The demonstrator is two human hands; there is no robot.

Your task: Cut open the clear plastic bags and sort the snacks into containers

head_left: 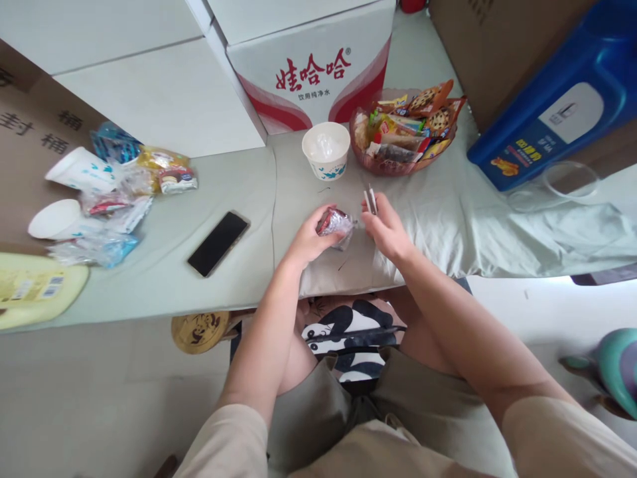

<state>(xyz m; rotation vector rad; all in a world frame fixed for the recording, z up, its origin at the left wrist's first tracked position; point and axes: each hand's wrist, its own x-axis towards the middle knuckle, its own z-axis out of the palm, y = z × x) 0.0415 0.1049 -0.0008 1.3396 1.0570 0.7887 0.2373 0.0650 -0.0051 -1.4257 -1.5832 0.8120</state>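
Observation:
My left hand (pixel 309 240) is closed around a small clear plastic bag (pixel 338 227) with something dark red inside. The gathered end of the bag points right, close to the fingers of my right hand (pixel 384 229); I cannot tell if they touch it. Between thumb and fingers of that hand stands a small white and dark tool with a thin metallic tip (pixel 369 199); its exact kind is unclear. Just beyond both hands is a white paper bowl (pixel 326 166) with clear crumpled plastic in it. Thin dark strips (pixel 342 264) lie on the cloth nearby.
A pink glass bowl (pixel 398 166) of wrapped snacks stands behind my right hand. Left lie a phone (pixel 219 243), paper cups (pixel 60 219) and wrappers (pixel 122 182). To the right are a large blue bottle (pixel 542 126) and a clear plastic cup (pixel 570 186). A white carton (pixel 313 73) stands behind.

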